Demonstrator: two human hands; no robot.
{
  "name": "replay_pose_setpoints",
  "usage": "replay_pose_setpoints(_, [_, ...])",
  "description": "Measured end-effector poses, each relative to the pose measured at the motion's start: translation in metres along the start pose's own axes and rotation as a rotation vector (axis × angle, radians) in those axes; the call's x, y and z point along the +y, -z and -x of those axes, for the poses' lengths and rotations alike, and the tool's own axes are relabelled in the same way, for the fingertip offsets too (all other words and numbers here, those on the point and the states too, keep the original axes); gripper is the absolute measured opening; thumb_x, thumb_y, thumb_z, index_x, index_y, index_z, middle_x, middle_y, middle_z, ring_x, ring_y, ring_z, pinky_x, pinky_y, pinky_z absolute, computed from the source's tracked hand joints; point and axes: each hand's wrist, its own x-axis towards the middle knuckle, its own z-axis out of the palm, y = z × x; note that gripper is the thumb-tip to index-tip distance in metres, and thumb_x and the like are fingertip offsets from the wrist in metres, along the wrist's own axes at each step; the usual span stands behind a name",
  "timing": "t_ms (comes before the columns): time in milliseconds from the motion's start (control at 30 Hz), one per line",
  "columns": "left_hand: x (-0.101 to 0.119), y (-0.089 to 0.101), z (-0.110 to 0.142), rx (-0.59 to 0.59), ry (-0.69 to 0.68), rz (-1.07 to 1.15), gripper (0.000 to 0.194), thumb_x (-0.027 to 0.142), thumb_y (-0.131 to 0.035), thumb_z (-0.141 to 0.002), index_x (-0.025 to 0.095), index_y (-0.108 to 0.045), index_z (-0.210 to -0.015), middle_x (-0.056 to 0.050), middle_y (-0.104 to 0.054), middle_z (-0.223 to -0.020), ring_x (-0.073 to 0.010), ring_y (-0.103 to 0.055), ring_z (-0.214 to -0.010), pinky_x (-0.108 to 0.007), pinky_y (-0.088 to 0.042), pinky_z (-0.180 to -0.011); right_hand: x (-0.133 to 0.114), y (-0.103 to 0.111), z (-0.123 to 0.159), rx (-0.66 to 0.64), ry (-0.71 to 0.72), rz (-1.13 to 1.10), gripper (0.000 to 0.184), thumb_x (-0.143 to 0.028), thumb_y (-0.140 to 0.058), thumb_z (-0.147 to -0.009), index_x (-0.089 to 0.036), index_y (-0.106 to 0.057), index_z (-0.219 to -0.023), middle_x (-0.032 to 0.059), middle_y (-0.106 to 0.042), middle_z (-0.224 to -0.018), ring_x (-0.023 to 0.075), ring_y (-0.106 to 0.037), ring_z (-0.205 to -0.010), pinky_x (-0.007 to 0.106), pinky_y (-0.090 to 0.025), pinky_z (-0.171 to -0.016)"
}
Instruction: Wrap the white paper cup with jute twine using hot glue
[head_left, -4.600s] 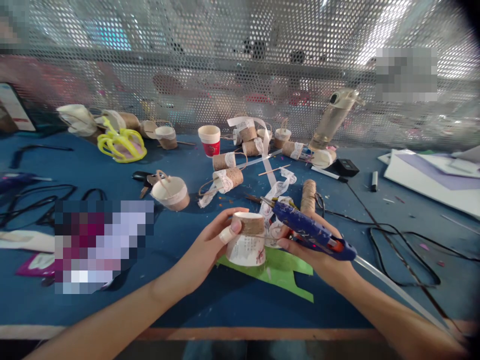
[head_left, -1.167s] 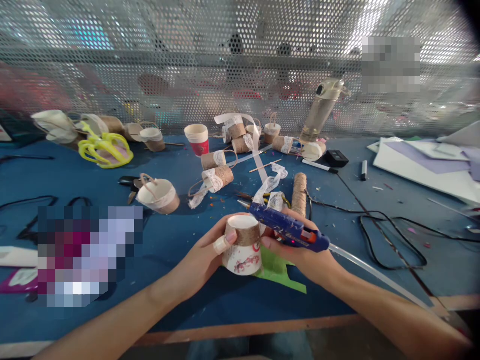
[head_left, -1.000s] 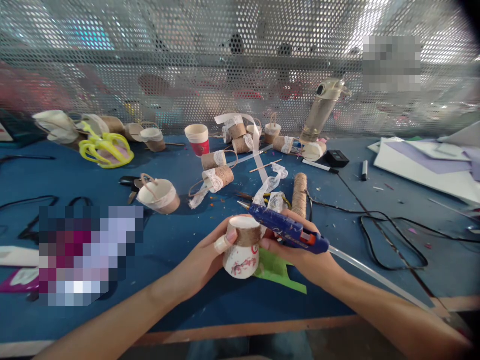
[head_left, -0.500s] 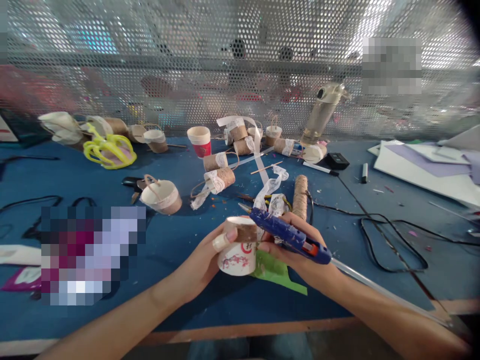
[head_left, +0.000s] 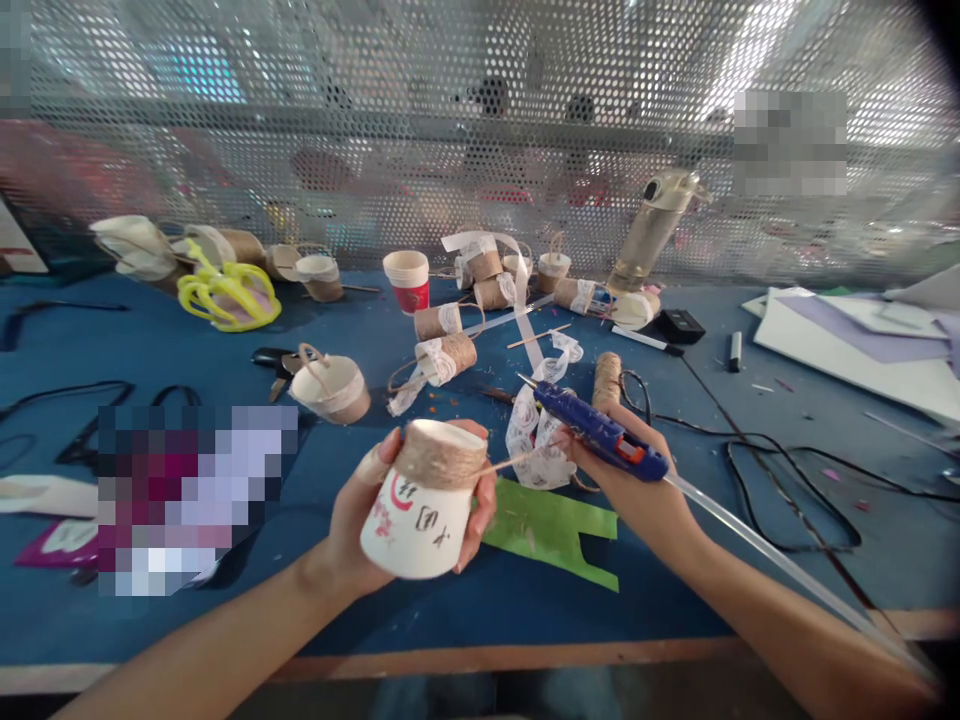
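My left hand (head_left: 367,510) is wrapped round a white paper cup (head_left: 416,525), held upside down and tilted. Brown twine (head_left: 437,456) winds round the cup's upper part. A strand of that twine runs from the cup to my right hand (head_left: 622,440). In the right hand lies a blue hot glue gun (head_left: 592,425), its nozzle pointing up and left and a long clear glue stick out of its back. The fingers under the gun are partly hidden. White lace ribbon (head_left: 541,450) hangs or lies just beside them, and a twine roll (head_left: 607,380) stands behind.
Green fabric (head_left: 551,530) lies under my hands. Several twine-and-lace cups, including a small bucket (head_left: 330,390), spread across the back. A red cup (head_left: 406,282), yellow basket (head_left: 229,295) and clear bottle (head_left: 651,230) stand near the mesh screen (head_left: 420,150). Black cable (head_left: 787,530) loops at right.
The cup has moved left and nearer and has turned, showing more black writing. My right hand with the glue gun has shifted right, away from it, and a twine strand now stretches between them.
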Motion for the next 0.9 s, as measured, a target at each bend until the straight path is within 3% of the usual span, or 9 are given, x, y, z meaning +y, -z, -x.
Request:
replay_pose_setpoints(167, [-0.001,0.0,0.007,-0.228,0.055,-0.003,0.059,0.065,-0.058,-0.081,0.018,-0.065,-0.117,-0.011,-0.07,-0.076,-0.0186,-0.062,-0.056,-0.024,-0.051,-0.041,-0.001,0.002,-0.002,0.014,-0.017,0.024,0.019,-0.032,-0.078,-0.08,-0.021,-0.063,-0.085,-0.0018,-0.061,-0.075,0.0135,-0.054,-0.061,0.028,-0.044,-0.055])
replay_pose_setpoints(267, [0.001,0.0,0.013,-0.36,0.055,-0.028,0.062,0.07,-0.051,-0.082,0.018,-0.064,-0.114,-0.007,-0.066,-0.066,-0.0154,-0.055,-0.043,-0.022,-0.044,-0.035,-0.001,0.005,-0.006,0.044,-0.005,0.054,0.019,-0.03,-0.078,-0.079,-0.021,-0.066,-0.089,-0.0009,-0.062,-0.081,0.0149,-0.055,-0.068,0.03,-0.046,-0.062])
replay_pose_setpoints(400, [0.004,0.0,0.018,-0.484,0.227,0.009,0.062,0.07,-0.055,-0.079,0.019,-0.063,-0.113,-0.008,-0.068,-0.067,-0.0182,-0.059,-0.043,-0.024,-0.043,-0.035,-0.002,0.011,-0.013,0.102,0.013,0.084,0.018,-0.028,-0.082,-0.076,-0.022,-0.068,-0.086,-0.0012,-0.062,-0.081,0.0162,-0.056,-0.074,0.031,-0.046,-0.069])
replay_pose_setpoints(533, [0.0,0.004,0.015,-0.386,0.403,-0.052,0.057,0.063,-0.058,-0.081,0.02,-0.06,-0.118,-0.011,-0.072,-0.077,-0.0237,-0.067,-0.054,-0.029,-0.048,-0.042,-0.003,0.016,-0.018,0.146,0.01,0.059,0.019,-0.029,-0.082,-0.076,-0.022,-0.065,-0.078,-0.004,-0.058,-0.069,0.0135,-0.051,-0.063,0.028,-0.043,-0.059])
replay_pose_setpoints(667, [-0.003,0.007,0.008,-0.218,0.453,-0.313,0.053,0.059,-0.06,-0.084,0.02,-0.06,-0.121,-0.011,-0.074,-0.095,-0.024,-0.07,-0.073,-0.035,-0.056,-0.063,-0.001,0.018,-0.02,0.158,-0.016,-0.011,0.022,-0.032,-0.084,-0.074,-0.023,-0.065,-0.079,-0.0036,-0.061,-0.069,0.0132,-0.051,-0.059,0.028,-0.044,-0.056])
replay_pose_setpoints(767, [0.0,0.0,0.007,-0.17,0.527,-0.476,0.053,0.057,-0.059,-0.086,0.018,-0.064,-0.122,-0.011,-0.073,-0.103,-0.0246,-0.069,-0.087,-0.036,-0.055,-0.075,0.002,0.018,-0.023,0.15,-0.041,-0.087,0.022,-0.035,-0.083,-0.076,-0.023,-0.067,-0.082,-0.0012,-0.067,-0.073,0.0132,-0.052,-0.055,0.03,-0.046,-0.055])
replay_pose_setpoints(900, [0.001,-0.01,0.01,-0.118,0.578,-0.501,0.047,0.055,-0.063,-0.086,0.022,-0.067,-0.118,-0.008,-0.072,-0.104,-0.0235,-0.07,-0.085,-0.034,-0.054,-0.075,0.004,0.018,-0.028,0.149,-0.054,-0.19,0.023,-0.037,-0.081,-0.079,-0.023,-0.063,-0.075,0.0006,-0.069,-0.076,0.015,-0.06,-0.06,0.032,-0.052,-0.062])
